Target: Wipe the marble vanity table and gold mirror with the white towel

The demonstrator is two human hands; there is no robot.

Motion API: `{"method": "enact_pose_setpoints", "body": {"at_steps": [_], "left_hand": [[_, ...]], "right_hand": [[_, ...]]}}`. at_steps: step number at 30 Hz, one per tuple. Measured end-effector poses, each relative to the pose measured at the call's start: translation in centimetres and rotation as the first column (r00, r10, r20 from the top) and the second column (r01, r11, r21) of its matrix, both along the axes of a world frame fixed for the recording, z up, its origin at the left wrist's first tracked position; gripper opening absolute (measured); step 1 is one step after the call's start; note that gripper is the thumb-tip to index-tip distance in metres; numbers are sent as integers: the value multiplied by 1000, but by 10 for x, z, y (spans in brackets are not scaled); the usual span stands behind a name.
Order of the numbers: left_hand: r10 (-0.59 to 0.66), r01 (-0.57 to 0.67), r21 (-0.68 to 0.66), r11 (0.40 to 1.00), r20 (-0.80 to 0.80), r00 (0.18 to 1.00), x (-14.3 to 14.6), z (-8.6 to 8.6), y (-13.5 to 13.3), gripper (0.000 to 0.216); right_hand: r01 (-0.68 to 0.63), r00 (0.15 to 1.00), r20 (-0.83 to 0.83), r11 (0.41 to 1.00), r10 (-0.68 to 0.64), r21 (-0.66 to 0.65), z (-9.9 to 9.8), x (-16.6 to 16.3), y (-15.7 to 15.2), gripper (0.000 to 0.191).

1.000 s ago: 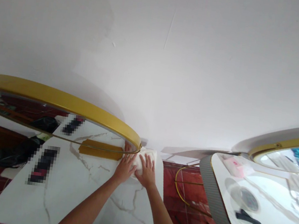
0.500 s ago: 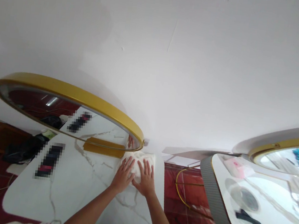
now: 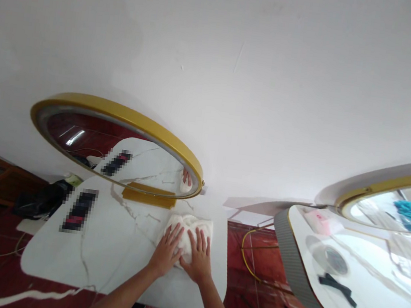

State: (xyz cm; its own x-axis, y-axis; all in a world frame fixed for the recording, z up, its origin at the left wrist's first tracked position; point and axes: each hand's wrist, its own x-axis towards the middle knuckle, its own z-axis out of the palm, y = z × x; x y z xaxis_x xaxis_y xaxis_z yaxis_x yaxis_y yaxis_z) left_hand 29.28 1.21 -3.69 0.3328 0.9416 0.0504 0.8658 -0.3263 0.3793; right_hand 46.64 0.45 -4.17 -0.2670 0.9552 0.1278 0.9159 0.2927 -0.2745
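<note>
A folded white cloth (image 3: pixel 192 223) lies on the white marble-patterned table (image 3: pixel 112 253), towards its right side. My left hand (image 3: pixel 167 251) rests flat on the cloth's left part, fingers stretched forward and slightly apart. On the right part, my right hand (image 3: pixel 197 256) lies palm down with its fingers spread. The thumbs point towards each other and nearly meet. Both hands press on the cloth from above without gripping it. Part of the cloth is hidden beneath them.
A gold-framed mirror (image 3: pixel 127 113) stands against the wall above a gold base (image 3: pixel 149 197). A blurred-out dark item (image 3: pixel 80 210) lies at the table's left. Beyond a gap at right, another table (image 3: pixel 370 307) holds a pink packet (image 3: pixel 322 221) and a black strap (image 3: pixel 338 289).
My hands and the cloth have slid back from the mirror, towards the table's front edge. My view has shifted a little, bringing that front edge into sight.
</note>
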Motion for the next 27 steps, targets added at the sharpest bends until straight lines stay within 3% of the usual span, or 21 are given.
{"method": "enact_pose_setpoints", "body": {"at_steps": [16, 27], "left_hand": [[-57, 64, -155, 986, 48, 997, -17, 11, -93, 69], [-165, 214, -267, 940, 196, 967, -59, 27, -88, 77]], "right_hand": [[-2, 1000, -6, 999, 2, -44, -5, -12, -102, 81], [36, 999, -2, 998, -37, -59, -3, -39, -117, 81]]}}
